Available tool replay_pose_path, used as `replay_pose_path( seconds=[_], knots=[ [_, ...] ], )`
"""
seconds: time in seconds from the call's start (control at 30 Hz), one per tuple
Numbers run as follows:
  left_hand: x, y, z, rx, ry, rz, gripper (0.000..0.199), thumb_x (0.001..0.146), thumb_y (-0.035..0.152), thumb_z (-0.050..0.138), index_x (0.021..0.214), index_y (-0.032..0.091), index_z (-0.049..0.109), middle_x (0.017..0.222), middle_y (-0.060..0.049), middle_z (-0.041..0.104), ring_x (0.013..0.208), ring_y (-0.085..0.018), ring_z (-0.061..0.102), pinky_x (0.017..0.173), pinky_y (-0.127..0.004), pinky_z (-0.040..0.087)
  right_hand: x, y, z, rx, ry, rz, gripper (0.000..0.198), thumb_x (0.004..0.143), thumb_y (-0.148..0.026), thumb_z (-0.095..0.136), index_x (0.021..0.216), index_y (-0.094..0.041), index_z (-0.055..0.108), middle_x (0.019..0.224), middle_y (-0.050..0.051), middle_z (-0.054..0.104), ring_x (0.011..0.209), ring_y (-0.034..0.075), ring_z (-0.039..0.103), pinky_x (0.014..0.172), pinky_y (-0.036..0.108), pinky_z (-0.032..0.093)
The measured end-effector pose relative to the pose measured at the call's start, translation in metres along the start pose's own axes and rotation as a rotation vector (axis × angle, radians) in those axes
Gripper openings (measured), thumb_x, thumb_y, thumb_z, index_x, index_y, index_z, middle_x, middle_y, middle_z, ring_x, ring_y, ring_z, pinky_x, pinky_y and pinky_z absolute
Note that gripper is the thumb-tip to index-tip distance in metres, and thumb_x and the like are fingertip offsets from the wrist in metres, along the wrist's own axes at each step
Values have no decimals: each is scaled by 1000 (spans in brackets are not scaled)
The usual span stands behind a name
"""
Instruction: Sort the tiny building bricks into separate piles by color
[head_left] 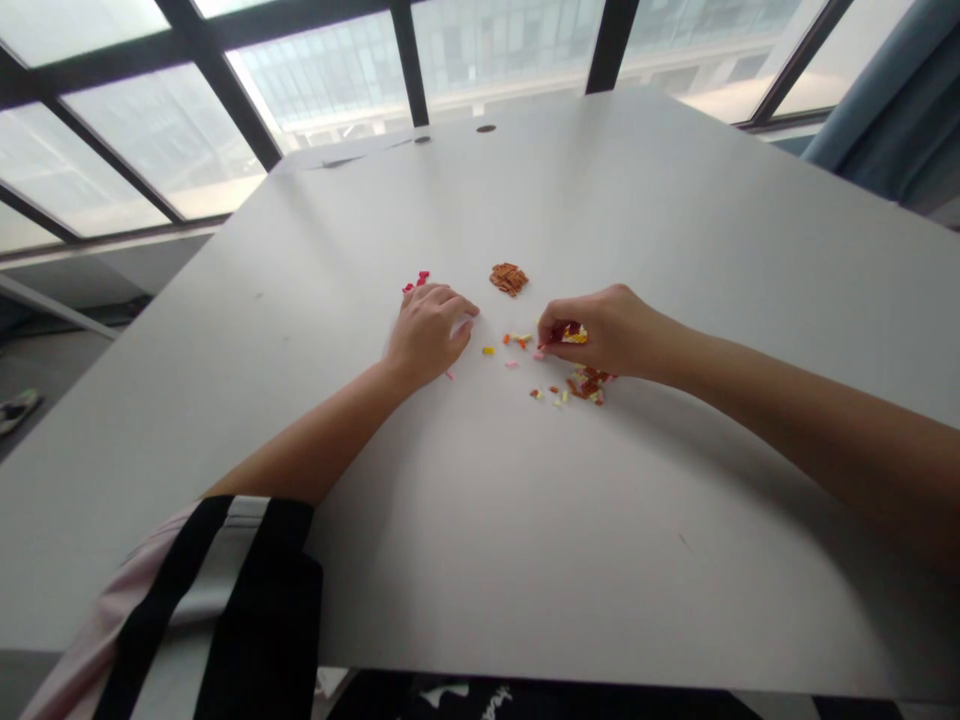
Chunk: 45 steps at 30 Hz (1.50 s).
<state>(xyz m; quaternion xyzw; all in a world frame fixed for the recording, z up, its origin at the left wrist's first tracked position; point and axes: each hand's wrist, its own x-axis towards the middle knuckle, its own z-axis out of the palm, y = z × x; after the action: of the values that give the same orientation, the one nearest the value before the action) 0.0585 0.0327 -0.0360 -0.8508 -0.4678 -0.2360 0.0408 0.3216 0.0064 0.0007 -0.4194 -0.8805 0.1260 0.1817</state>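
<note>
My left hand (429, 335) rests palm down on the white table, fingers stretched and apart. Small red pieces (417, 281) lie just beyond its knuckles, and a pink piece (450, 375) shows beside its wrist. With thumb and forefinger pinched, my right hand (592, 325) grips a small pink piece (538, 354) at the tabletop. Around it are scattered orange and pale yellow bits (517, 340), another pink bit (511, 365) and a yellow piece (488, 351). A mixed heap of brown, yellow and pink pieces (589, 384) lies below my right hand, which partly hides further yellow ones.
A pile of brown pieces (509, 279) sits farther back, between my hands. The white table (480, 540) reaches to large dark-framed windows (405, 60). Two round holes (486, 128) are near its far edge. A blue curtain (892, 100) hangs at the right.
</note>
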Motion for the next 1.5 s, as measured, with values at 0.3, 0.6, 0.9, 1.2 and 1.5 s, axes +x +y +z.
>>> replay_pose_path(
  seconds=[0.3, 0.6, 0.9, 1.2, 1.5],
  knots=[
    [1, 1, -2, 14, -13, -3, 20, 94, 19, 62, 107, 22, 76, 116, -8, 76, 119, -28, 65, 111, -47, 45, 2, -2, -2, -90, -26, -27, 7, 81, -16, 65, 79, -22, 68, 77, -2, 77, 64, 13, 67, 65, 24, 47],
    [0, -1, 0, -6, -1, 3, 20, 92, 19, 61, 105, 24, 76, 115, -8, 76, 117, -28, 65, 110, -49, 44, 2, 2, -1, -146, -2, -73, 12, 84, -17, 58, 81, -23, 68, 77, 1, 77, 65, 16, 68, 66, 27, 48],
    [0, 1, -2, -5, -12, -6, 20, 93, 20, 60, 105, 23, 75, 116, -9, 75, 118, -28, 64, 111, -49, 43, 2, 3, 1, -174, -12, -73, 12, 87, -17, 58, 88, -21, 70, 82, 4, 78, 68, 17, 68, 68, 28, 49],
    [1, 0, -1, -4, -12, -3, 20, 93, 18, 61, 106, 23, 75, 115, -8, 76, 118, -28, 65, 112, -49, 44, 1, 1, 2, -251, -102, -191, 20, 90, -17, 53, 91, -19, 72, 84, 9, 77, 72, 20, 67, 69, 32, 50],
    [1, 0, 0, -11, 1, -6, 19, 93, 19, 61, 105, 24, 75, 113, -8, 76, 118, -29, 64, 111, -50, 44, 6, 6, -2, -178, -15, -147, 27, 93, -19, 51, 98, -22, 77, 96, 6, 81, 82, 20, 73, 78, 33, 56]
  ],
)
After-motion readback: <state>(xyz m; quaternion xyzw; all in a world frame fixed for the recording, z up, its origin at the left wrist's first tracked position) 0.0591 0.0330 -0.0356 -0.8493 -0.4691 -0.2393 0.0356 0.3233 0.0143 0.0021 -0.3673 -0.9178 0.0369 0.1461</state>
